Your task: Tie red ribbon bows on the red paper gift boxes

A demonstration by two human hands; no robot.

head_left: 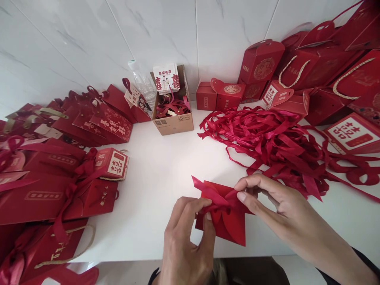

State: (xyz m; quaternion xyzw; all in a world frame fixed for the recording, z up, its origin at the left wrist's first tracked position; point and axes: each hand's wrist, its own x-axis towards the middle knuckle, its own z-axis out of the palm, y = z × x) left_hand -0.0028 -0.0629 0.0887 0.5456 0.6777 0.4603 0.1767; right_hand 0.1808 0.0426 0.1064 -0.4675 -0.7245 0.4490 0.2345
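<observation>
A small red gift box (236, 231) sits near the front edge of the white table, with a crimson satin ribbon (215, 194) tied in a bow across its top. My left hand (188, 233) pinches the left side of the bow between thumb and fingers, close to the knot. On the other side, my right hand (274, 204) has thumb and forefinger closed on the bow's right loop. One cut ribbon end points up and left past the box's far corner. My fingers partly hide the knot.
Behind my right hand lies a heap of loose ribbons (261, 142). A cardboard box (175, 124) with cards and ribbon pieces stands by the wall, beside a clear plastic bottle (142, 81). Red gift boxes crowd the left (44, 194) and the back right (261, 63).
</observation>
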